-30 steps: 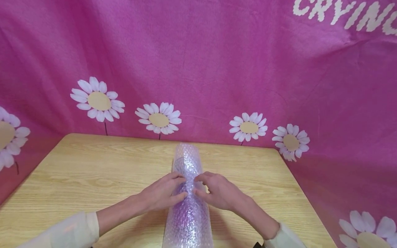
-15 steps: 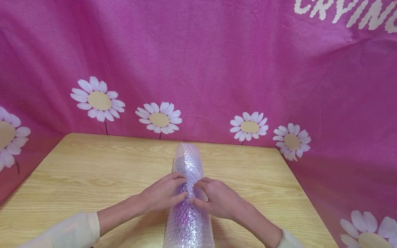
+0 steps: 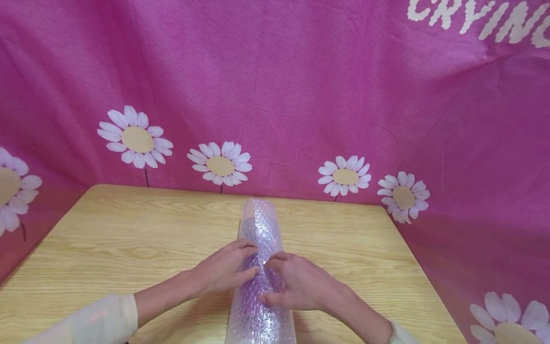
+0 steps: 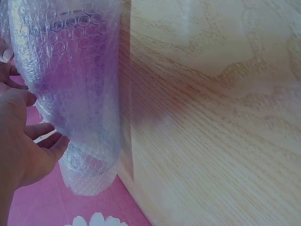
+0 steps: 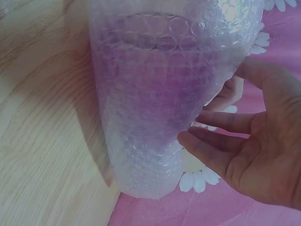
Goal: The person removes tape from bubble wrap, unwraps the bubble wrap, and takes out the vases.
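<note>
A long roll of clear bubble wrap point(image 3: 262, 234) lies lengthwise on the wooden table point(image 3: 142, 239). Through its layers shows a purple thing point(image 5: 155, 84) with a dark curved line at one end; the wrap blurs its kind. From the left, my left hand point(image 3: 223, 267) rests its spread thumb and fingertips on top of the wrap. My right hand point(image 3: 305, 282) touches the top from the other side, thumb and fingers spread apart and a little nearer to me. In the right wrist view the fingertips of the right hand point(image 5: 258, 136) lie right at the wrap's surface.
A magenta cloth point(image 3: 279, 95) printed with white daisies point(image 3: 220, 166) hangs behind and beside the table. White lettering point(image 3: 481, 19) marks its upper right. The far end of the roll reaches close to the table's back edge.
My right hand has slid toward me along the top of the wrap, and its thumb and fingers have spread wider. The left hand and the roll stay in place.
</note>
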A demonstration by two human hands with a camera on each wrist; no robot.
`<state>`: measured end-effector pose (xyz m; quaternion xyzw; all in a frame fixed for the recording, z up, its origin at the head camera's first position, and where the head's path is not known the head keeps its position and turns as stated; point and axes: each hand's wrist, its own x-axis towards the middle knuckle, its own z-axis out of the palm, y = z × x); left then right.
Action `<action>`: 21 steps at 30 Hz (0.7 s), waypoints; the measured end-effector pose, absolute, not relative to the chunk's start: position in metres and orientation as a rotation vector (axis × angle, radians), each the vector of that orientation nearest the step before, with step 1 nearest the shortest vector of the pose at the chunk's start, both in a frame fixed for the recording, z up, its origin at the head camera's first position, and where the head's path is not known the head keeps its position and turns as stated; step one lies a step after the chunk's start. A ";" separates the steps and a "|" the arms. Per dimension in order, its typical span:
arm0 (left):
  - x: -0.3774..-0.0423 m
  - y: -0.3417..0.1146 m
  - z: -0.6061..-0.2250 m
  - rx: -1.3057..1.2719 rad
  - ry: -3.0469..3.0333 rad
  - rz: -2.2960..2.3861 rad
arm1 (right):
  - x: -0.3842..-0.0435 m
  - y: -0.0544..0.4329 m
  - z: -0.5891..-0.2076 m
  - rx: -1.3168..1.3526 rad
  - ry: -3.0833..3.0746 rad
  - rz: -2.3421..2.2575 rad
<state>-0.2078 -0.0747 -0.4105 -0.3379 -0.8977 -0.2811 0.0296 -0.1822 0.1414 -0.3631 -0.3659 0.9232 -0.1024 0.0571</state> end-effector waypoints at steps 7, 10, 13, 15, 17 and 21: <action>-0.208 -0.075 -0.410 -1.054 -2.738 -0.866 | -0.184 0.142 -0.362 -1.198 2.791 -0.356; -0.207 -0.075 -0.410 -1.061 -2.730 -0.853 | -0.184 0.141 -0.363 -1.238 2.791 -0.377; -0.208 -0.075 -0.411 -1.067 -2.721 -0.839 | -0.184 0.140 -0.362 -1.265 2.788 -0.390; -0.208 -0.075 -0.411 -1.071 -2.718 -0.830 | -0.184 0.140 -0.363 -1.284 2.796 -0.377; -0.208 -0.075 -0.411 -1.076 -2.713 -0.820 | -0.183 0.139 -0.362 -1.306 2.812 -0.353; -0.208 -0.075 -0.412 -1.092 -2.694 -0.786 | -0.182 0.138 -0.361 -1.385 2.832 -0.299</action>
